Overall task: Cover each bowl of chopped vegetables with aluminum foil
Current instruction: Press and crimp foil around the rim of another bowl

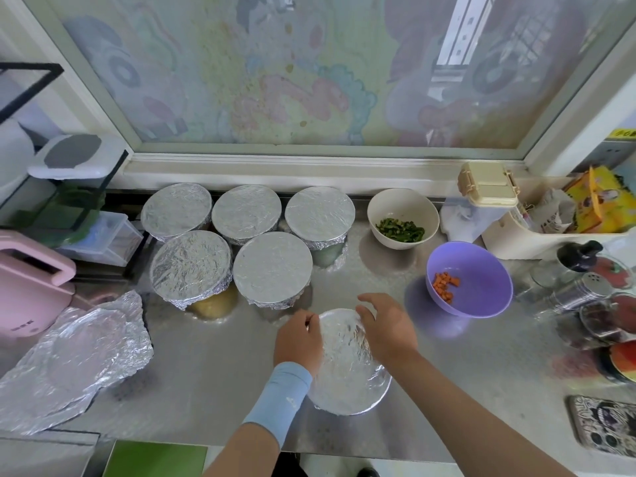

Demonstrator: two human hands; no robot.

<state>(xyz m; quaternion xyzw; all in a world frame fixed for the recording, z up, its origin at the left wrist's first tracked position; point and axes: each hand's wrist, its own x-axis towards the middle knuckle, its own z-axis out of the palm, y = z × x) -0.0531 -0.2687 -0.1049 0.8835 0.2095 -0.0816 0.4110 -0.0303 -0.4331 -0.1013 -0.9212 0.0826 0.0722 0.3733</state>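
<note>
Foil (272, 266) hides the contents of six bowls (215, 306).

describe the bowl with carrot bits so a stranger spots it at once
From the window, drop to the steel counter and look right of the foil-covered bowls. The purple bowl sits nearer than the cream bowl; it alone is purple, holding orange cubes.

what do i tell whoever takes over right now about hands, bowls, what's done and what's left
Left hand: fingers curled on the front bowl's foiled rim.
Right hand: open, spread over its far edge.
Done: five covered bowls behind it; front bowl foiled, edges being pressed.
Left: white bowl of greens and purple bowl of carrots, uncovered, on the right.
Spare foil at far left.
</note>
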